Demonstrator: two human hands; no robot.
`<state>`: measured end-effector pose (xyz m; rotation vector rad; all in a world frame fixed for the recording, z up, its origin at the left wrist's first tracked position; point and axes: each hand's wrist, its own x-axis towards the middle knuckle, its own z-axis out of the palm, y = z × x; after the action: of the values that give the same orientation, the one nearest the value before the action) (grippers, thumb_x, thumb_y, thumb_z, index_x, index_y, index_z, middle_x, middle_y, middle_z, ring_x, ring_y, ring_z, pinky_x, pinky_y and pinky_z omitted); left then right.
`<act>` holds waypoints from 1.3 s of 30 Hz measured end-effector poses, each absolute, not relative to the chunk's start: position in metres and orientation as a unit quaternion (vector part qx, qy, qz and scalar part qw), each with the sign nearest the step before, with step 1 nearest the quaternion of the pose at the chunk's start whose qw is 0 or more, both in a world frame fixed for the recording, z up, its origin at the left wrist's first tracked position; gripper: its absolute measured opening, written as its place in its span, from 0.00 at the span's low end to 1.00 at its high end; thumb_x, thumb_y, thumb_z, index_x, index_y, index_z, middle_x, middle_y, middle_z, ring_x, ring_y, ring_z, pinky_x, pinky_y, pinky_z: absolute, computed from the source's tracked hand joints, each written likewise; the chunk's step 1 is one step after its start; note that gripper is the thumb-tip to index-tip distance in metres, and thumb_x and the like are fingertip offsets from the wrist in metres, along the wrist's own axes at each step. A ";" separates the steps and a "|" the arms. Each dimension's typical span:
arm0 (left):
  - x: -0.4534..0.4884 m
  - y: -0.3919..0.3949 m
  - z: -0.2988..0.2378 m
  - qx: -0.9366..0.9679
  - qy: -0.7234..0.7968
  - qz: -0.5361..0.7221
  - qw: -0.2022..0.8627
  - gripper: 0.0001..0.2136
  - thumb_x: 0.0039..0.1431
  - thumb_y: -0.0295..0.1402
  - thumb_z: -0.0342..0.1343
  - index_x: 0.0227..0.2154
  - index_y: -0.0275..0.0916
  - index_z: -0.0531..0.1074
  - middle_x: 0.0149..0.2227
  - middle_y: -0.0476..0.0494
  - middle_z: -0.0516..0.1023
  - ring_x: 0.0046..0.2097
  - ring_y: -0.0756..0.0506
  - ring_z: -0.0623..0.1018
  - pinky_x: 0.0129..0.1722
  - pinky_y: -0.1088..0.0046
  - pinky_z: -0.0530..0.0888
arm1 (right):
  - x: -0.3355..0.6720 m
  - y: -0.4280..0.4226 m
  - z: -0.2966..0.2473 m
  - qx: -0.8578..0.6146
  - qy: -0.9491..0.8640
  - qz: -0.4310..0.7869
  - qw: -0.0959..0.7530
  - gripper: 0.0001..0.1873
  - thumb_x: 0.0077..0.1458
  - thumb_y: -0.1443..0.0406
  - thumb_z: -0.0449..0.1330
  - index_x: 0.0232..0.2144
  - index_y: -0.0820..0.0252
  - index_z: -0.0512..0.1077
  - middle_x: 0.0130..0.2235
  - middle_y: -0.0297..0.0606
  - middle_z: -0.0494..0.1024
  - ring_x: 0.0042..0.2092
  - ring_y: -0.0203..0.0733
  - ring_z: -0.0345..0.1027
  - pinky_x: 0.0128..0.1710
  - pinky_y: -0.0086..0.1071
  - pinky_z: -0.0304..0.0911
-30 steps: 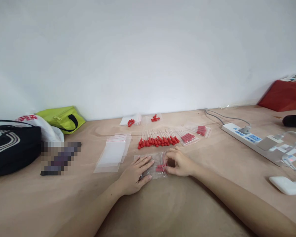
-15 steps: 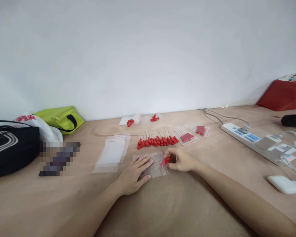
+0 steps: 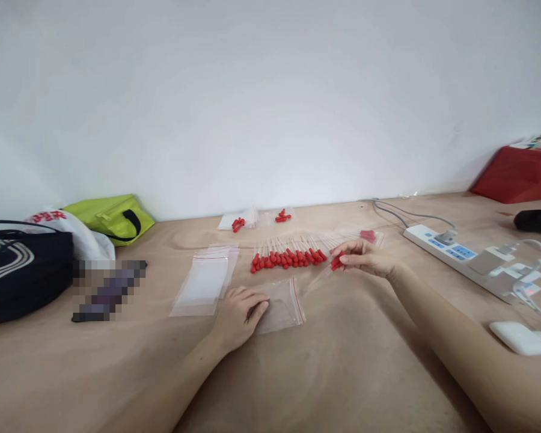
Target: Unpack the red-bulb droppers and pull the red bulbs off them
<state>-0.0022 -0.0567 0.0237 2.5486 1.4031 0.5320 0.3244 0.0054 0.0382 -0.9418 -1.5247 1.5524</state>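
My left hand rests at the left end of a clear zip bag, fingers curled with the thumb on it. The bag lies flat, its red seal line facing right. My right hand is raised to the right of the bag, pinching a few droppers by their red bulbs. Their thin, clear stems point down and left, blurred by motion. Beyond the bag lies a row of droppers with red bulbs towards me. A filled bag shows behind my right hand.
Flat zip bags are fanned out left of my left hand. Two bags with loose red bulbs lie near the wall. A power strip with chargers and cables is at right; a dark bag and a lime pouch are at left.
My right hand has moved up and right from the bag's mouth, with the droppers in its fingers. My left hand has slid left and curled from its flat spread on the bag.
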 end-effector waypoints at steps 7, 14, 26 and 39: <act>-0.011 -0.041 0.020 0.809 0.523 0.244 0.113 0.07 0.54 0.36 0.50 0.29 0.39 0.69 0.35 0.45 0.72 0.40 0.45 0.71 0.41 0.66 0.67 | 0.324 0.024 0.026 -0.456 -0.574 0.348 0.584 0.20 0.39 0.56 0.63 0.37 0.59 0.72 0.35 0.39 0.77 0.37 0.41 0.70 0.39 0.38 0.66; -0.014 -0.045 0.030 0.799 0.551 0.167 0.174 0.09 0.52 0.35 0.50 0.36 0.41 0.66 0.38 0.45 0.70 0.41 0.45 0.70 0.40 0.67 0.67 | 0.303 0.022 -0.003 -0.487 -0.738 0.154 0.442 0.16 0.49 0.57 0.56 0.38 0.58 0.73 0.43 0.43 0.73 0.45 0.44 0.67 0.47 0.39 0.62; -0.037 -0.037 0.043 0.706 0.641 0.280 0.111 0.08 0.54 0.39 0.42 0.33 0.41 0.60 0.21 0.54 0.62 0.23 0.50 0.66 0.25 0.76 0.62 | 0.309 0.023 -0.004 -0.546 -0.752 0.034 0.367 0.17 0.51 0.57 0.53 0.37 0.60 0.73 0.38 0.43 0.75 0.42 0.46 0.66 0.44 0.40 0.59; -0.092 -0.022 0.045 0.575 0.817 0.038 -0.027 0.09 0.53 0.36 0.45 0.33 0.37 0.63 0.35 0.36 0.72 0.41 0.37 0.72 0.34 0.67 0.66 | 0.344 0.032 -0.004 -0.746 -0.597 0.138 0.262 0.17 0.41 0.52 0.57 0.20 0.61 0.70 0.22 0.39 0.73 0.26 0.40 0.66 0.23 0.28 0.54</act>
<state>-0.0921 -0.0216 0.0452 1.8378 2.6104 0.1207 0.3437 0.0315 -0.0043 -2.0174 -1.6140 0.3730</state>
